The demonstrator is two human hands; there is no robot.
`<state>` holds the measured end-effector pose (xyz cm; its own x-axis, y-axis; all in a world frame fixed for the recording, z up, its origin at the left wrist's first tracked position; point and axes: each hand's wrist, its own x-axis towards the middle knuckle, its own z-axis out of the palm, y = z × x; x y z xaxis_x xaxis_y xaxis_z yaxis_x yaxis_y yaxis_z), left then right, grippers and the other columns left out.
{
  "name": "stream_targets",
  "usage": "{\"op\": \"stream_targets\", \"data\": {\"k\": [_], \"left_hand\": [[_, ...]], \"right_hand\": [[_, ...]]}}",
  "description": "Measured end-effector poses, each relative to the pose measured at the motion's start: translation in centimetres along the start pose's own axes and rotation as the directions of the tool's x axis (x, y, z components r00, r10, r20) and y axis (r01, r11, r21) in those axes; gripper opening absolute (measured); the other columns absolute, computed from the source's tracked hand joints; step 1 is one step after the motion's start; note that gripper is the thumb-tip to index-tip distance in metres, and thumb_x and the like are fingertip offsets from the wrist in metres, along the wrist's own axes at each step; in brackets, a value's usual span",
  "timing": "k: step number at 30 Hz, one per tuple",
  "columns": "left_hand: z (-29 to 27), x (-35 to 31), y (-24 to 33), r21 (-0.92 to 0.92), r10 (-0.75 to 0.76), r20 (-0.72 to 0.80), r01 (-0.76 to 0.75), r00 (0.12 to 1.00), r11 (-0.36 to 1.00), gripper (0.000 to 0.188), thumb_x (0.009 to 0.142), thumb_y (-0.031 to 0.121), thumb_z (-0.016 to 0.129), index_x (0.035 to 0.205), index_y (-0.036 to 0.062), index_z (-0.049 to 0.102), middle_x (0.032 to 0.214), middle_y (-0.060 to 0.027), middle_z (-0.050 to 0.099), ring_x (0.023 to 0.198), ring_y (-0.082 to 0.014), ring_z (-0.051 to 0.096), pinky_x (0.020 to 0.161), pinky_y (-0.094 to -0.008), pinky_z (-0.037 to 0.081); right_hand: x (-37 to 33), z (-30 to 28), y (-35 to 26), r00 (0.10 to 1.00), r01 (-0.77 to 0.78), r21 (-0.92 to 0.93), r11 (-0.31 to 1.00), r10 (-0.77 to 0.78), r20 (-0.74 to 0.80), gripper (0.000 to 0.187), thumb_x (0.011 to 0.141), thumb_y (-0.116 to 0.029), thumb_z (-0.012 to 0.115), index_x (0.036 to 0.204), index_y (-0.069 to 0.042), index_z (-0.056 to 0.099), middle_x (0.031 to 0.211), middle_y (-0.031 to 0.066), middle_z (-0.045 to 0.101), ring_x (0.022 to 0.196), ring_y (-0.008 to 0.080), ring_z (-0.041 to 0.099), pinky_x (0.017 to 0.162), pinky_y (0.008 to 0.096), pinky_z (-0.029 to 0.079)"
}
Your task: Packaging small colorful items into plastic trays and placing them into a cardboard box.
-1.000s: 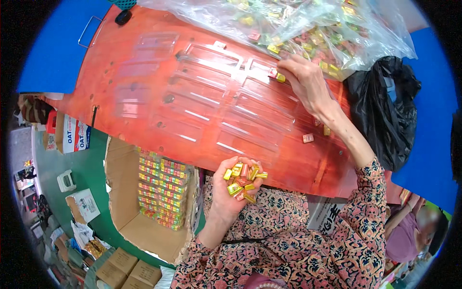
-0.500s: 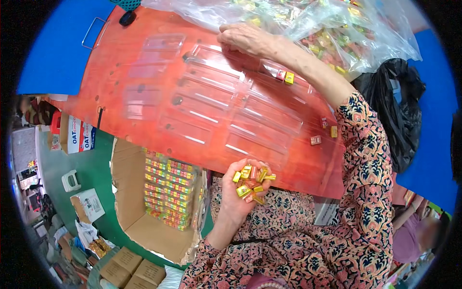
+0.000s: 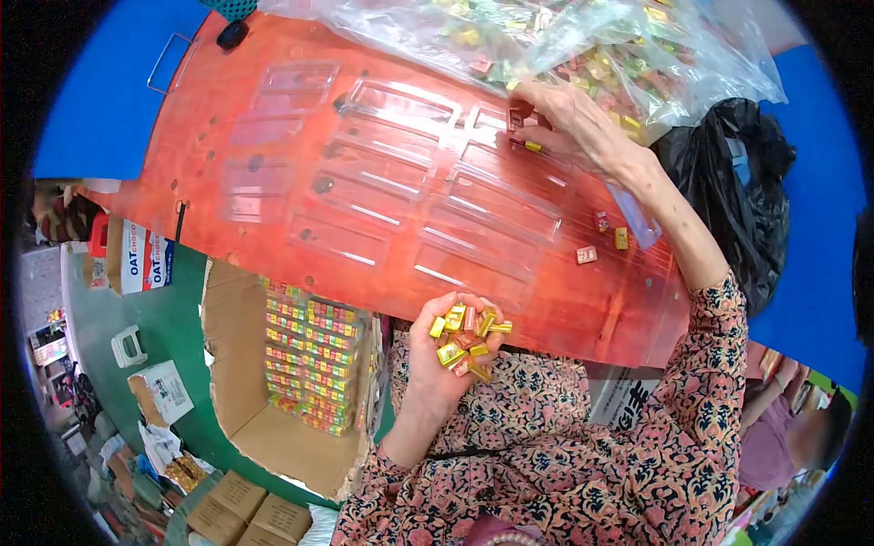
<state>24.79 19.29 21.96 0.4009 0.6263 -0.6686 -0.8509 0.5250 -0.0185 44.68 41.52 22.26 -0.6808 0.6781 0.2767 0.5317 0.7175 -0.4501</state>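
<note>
My left hand [image 3: 437, 355] is cupped palm up near the table's front edge, holding a heap of small wrapped candies [image 3: 466, 338] in yellow and red. Farther off, my right hand [image 3: 578, 127] reaches over a clear plastic tray in the upper right row. Its fingers are bent around small candies [image 3: 533, 146], one yellow and one reddish, which the fingers partly cover. Several long clear trays [image 3: 492, 218] lie side by side on the red table [image 3: 273, 227]. Three loose candies [image 3: 585, 255] rest on the table right of them.
A big clear bag [image 3: 619, 64] of candies lies at the far edge, with a black plastic bag [image 3: 728, 196] to its right. An open carton [image 3: 237, 364] holding packed candy trays [image 3: 309, 364] stands below the table's left front. Another person [image 3: 774, 437] sits at right.
My right hand has moved right and nearer, from the bare table by the far bag to the candies in the upper right tray. My left hand still holds its heap. The view has shifted slightly.
</note>
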Motion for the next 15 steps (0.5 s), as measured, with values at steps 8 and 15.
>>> {"op": "stream_targets", "data": {"k": [8,15], "left_hand": [[-0.3,0.3,0.0,0.004,0.027,0.026,-0.027,0.999,1.000,0.029,0.085,0.031,0.050,0.084,0.0053,0.062,0.085,-0.0158,0.061,0.061,-0.0264,0.058,0.042,-0.0268,0.041],[-0.2,0.2,0.1,-0.002,0.021,0.035,-0.021,0.999,1.000,0.030,0.085,0.032,0.050,0.085,0.0042,0.062,0.087,-0.0158,0.060,0.061,-0.0263,0.058,0.042,-0.0269,0.041]], "right_hand": [[-0.5,-0.4,0.2,0.982,-0.189,0.265,0.946,0.179,0.062,0.027,0.092,-0.024,0.050,0.092,0.002,0.059,0.075,0.0097,0.058,0.068,0.0165,0.055,0.062,0.0291,0.043],[1.3,1.8,0.3,0.959,-0.239,0.321,0.916,0.275,-0.071,0.029,0.089,-0.022,0.053,0.078,0.002,0.064,0.062,0.0130,0.060,0.061,0.0251,0.061,0.059,0.0366,0.047]]}}
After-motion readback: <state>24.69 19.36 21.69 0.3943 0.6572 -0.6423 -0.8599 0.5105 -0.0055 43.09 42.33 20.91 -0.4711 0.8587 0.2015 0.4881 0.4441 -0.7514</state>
